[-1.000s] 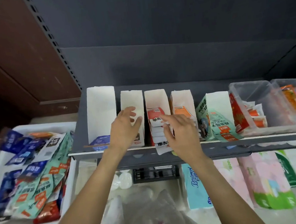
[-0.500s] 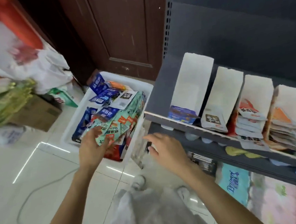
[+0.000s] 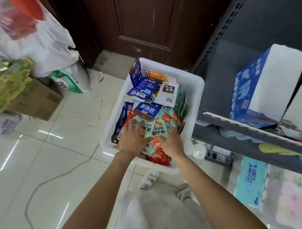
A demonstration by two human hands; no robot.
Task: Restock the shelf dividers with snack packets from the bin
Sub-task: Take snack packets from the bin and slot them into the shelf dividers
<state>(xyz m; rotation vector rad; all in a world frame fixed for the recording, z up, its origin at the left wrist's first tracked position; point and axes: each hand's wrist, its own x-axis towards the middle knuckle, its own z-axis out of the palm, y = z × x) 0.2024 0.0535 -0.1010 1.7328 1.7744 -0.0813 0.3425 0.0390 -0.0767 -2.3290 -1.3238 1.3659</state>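
Note:
A white bin [image 3: 194, 91] stands on the tiled floor beside the shelf, full of snack packets: blue ones [image 3: 142, 89] at the back, a white one [image 3: 168, 92], mint-green ones [image 3: 164, 124] in front. My left hand [image 3: 132, 139] rests with spread fingers on the mint-green packets. My right hand [image 3: 170, 142] lies on the same pile a little to the right, its fingertips hidden among the packets. On the dark shelf [image 3: 248, 124] at the right stand white cardboard dividers [image 3: 277, 82], the nearest with a blue printed side.
A brown door [image 3: 136, 22] is behind the bin. Plastic bags [image 3: 45, 43], a cardboard box [image 3: 39, 102] and stacked goods crowd the left. A cable [image 3: 42, 185] crosses the floor. Tissue packs [image 3: 252, 182] sit under the shelf. A white plastic bag [image 3: 157, 218] lies below my arms.
My view and both hands swung left and down from the shelf dividers to the bin. The left hand reached the packets first, and the right hand has now joined it on the pile.

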